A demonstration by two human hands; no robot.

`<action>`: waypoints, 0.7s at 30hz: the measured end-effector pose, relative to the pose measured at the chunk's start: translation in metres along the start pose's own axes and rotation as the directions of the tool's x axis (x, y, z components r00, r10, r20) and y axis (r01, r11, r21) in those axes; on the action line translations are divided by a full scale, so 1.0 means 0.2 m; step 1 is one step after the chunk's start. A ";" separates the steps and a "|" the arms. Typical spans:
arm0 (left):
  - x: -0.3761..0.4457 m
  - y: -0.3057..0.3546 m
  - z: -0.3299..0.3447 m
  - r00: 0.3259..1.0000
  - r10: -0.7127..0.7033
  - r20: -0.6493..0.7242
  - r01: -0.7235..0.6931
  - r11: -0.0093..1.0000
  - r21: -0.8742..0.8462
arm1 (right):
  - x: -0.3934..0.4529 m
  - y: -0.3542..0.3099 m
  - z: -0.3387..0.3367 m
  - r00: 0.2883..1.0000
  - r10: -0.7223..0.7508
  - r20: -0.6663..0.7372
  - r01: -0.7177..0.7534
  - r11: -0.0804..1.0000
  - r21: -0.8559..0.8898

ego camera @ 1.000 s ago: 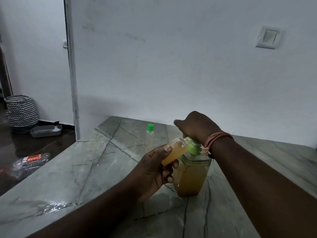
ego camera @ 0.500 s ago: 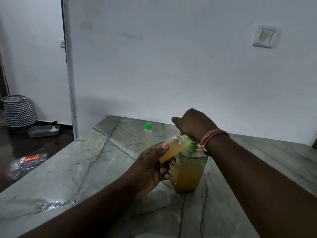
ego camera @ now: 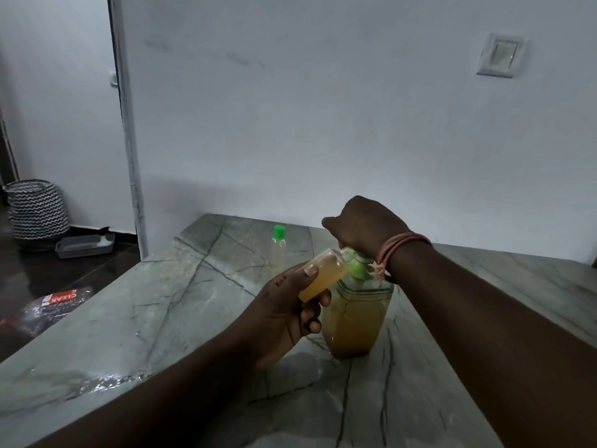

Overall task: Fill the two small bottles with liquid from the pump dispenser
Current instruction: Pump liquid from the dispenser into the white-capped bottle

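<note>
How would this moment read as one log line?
left hand: holds bottle at spout | right hand: on pump | capped bottle: waiting

The right hand (ego camera: pixel 365 229) covers the pump dispenser (ego camera: pixel 357 318) head; nozzle and small bottle (ego camera: pixel 323 274) mouth are not discernible. Left hand (ego camera: pixel 284 315) fingers hide the bottle's base. Both forearms are cut off by the frame's edge.

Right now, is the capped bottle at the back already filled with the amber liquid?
No: the capped bottle looks clear and empty, unlike the amber bottle in the left hand.
</note>
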State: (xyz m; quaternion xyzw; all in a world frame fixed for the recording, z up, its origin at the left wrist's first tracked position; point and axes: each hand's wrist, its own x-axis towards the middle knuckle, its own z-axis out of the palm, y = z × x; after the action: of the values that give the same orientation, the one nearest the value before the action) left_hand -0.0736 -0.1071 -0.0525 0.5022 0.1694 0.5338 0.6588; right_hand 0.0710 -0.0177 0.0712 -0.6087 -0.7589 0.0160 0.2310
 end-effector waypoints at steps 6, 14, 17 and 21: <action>-0.01 0.01 0.01 1.000 0.006 -0.002 -0.006 1.000 0.005 | 0.02 -0.03 -0.04 0.998 -0.040 -0.044 0.034 0.989 -0.142; 0.00 0.00 -0.01 1.000 0.001 -0.002 -0.001 1.000 0.002 | -0.01 -0.02 -0.01 1.000 -0.001 -0.014 0.000 0.999 -0.034; -0.01 0.00 0.00 1.000 0.003 -0.001 -0.003 1.000 0.010 | -0.01 -0.02 -0.03 1.000 -0.028 -0.003 0.028 0.996 -0.085; -0.01 0.01 0.00 1.000 0.003 -0.001 -0.003 1.000 -0.001 | 0.00 -0.03 -0.04 0.994 -0.061 -0.087 0.047 0.988 -0.148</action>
State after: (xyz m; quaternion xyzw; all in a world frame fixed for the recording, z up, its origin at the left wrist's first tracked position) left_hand -0.0745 -0.1085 -0.0520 0.5019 0.1688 0.5352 0.6582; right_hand 0.0696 -0.0215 0.0804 -0.6033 -0.7628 -0.0737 0.2207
